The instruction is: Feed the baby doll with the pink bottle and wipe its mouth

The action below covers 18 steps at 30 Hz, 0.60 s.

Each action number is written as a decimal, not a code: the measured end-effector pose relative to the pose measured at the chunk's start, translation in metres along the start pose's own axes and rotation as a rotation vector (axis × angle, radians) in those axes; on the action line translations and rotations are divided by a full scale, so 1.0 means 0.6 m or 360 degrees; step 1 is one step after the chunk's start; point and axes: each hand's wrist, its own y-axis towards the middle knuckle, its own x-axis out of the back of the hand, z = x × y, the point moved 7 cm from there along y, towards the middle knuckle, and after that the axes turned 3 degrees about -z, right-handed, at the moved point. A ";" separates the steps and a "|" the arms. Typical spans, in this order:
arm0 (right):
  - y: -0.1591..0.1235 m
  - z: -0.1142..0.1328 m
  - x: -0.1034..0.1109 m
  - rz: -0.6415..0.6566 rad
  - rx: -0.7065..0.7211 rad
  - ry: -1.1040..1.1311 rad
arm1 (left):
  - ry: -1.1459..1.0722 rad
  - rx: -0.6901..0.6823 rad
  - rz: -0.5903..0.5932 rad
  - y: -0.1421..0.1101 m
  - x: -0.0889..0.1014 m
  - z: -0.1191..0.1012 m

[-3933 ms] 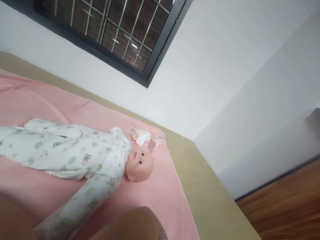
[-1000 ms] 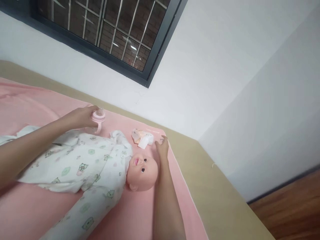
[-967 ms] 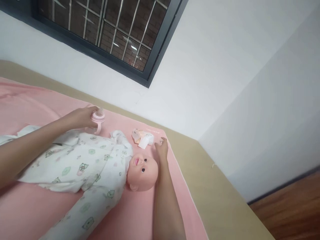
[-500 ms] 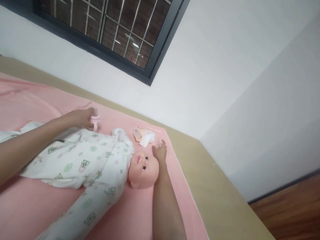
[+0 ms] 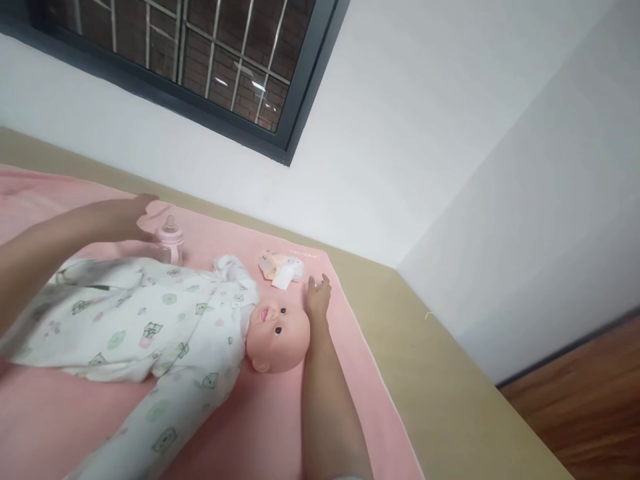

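My left hand [image 5: 131, 219] is open beside a pink baby bottle [image 5: 171, 239], its fingers spread and its lower fingers close to the bottle's side. The bottle stands upright with a clear nipple on top and a pink handle. A bald doll [image 5: 281, 337] in a white, animal-printed outfit lies on its back on the pink blanket [image 5: 260, 427]. Beyond the doll's head, my right hand [image 5: 319, 301] has its fingers curled around something small and clear, mostly hidden. Just left of that hand lies a crumpled white and peach item [image 5: 281, 269].
The blanket covers part of a beige surface [image 5: 415, 373], whose edge runs along the white wall [image 5: 380, 133]. A dark-framed window [image 5: 285, 143] with bars is above. At the lower right is brown wood [image 5: 575, 407].
My left hand has opened and drawn away left from the baby bottle, which now stands by itself. The right hand stays near the doll's head. The view has shifted slightly.
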 end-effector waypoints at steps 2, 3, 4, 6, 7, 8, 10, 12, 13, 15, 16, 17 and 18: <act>-0.003 0.003 0.004 -0.0051 0.0027 0.0024 | 0.0058 -0.0026 -0.0130 -0.012 0.032 -0.024; -0.004 0.006 0.007 -0.0081 0.0046 0.0034 | 0.0028 -0.0101 -0.0224 -0.022 0.048 -0.048; -0.006 0.009 0.010 -0.0114 0.0076 0.0043 | -0.0016 -0.0194 -0.0288 -0.036 0.058 -0.078; -0.009 0.020 0.017 -0.0189 0.0172 0.0064 | -0.0178 -0.0475 -0.0291 -0.068 0.063 -0.154; -0.011 0.027 0.021 -0.0229 0.0233 0.0075 | -0.0261 -0.0634 -0.0231 -0.085 0.058 -0.195; -0.013 0.034 0.025 -0.0265 0.0298 0.0084 | -0.0293 -0.0775 -0.0162 -0.100 0.050 -0.236; -0.016 0.047 0.030 -0.0308 0.0430 0.0096 | -0.0304 -0.1049 0.0075 -0.125 0.023 -0.311; -0.019 0.059 0.030 -0.0300 0.0557 0.0088 | -0.0335 -0.1237 0.0299 -0.138 -0.004 -0.373; -0.020 0.065 0.028 -0.0270 0.0617 0.0071 | -0.0347 -0.1304 0.0425 -0.140 -0.019 -0.398; -0.024 0.077 0.021 -0.0171 0.0707 0.0007 | -0.0336 -0.1369 0.0727 -0.138 -0.055 -0.437; -0.026 0.082 0.015 -0.0105 0.0733 -0.0039 | -0.0311 -0.1354 0.0919 -0.136 -0.076 -0.451; -0.029 0.086 0.009 -0.0036 0.0749 -0.0087 | -0.0290 -0.1339 0.1076 -0.133 -0.095 -0.462; -0.032 0.090 0.002 0.0026 0.0757 -0.0128 | -0.0277 -0.1318 0.1221 -0.131 -0.112 -0.471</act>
